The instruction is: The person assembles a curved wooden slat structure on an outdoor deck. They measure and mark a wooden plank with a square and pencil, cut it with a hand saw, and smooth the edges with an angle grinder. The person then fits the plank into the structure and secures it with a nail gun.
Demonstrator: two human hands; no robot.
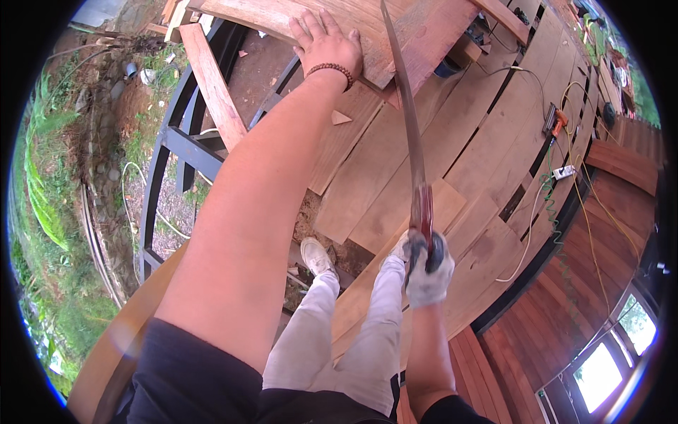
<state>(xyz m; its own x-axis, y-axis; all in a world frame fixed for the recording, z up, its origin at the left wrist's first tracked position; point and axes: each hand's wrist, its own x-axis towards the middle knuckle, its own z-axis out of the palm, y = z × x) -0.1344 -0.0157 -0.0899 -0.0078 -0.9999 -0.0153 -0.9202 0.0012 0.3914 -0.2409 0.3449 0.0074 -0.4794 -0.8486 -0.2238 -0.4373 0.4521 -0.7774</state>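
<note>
Currently, the right hand (429, 270), in a grey-and-white work glove (432, 281), wraps its grip tight around the handle of a handsaw (412, 120) — the long blade points to the far side and crosses over the wooden board (373, 42); whether its teeth touch the wood, I cannot tell. The bare left hand (328, 46), a beaded bracelet (330, 66) at its wrist, lies on that board left of the blade, its grip wide with fingers spread. On the plank floor (459, 120) to the right — a white power strip (564, 172).
</note>
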